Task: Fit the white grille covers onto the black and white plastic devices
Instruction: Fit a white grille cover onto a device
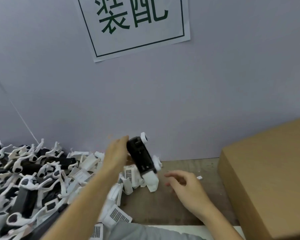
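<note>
Holding one black and white device (141, 157) tilted above the desk (163, 210), left hand (116, 153) grips its upper end, fingers hidden behind the body; right hand (185, 189) hovers just right of it, fingers loosely spread, holding nothing. Whether this unit's grille cover is seated cannot be told. Left of the fingers, a heap of devices (24, 181) and loose white grille covers (118, 215) suggests most work remains; cardboard box (270, 179) sits far right.

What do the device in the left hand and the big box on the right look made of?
Device: apparently hard plastic, glossy black body with white end pieces; faint sheen shows. Box: plain brown cardboard, matte, with a crisp folded edge.
</note>
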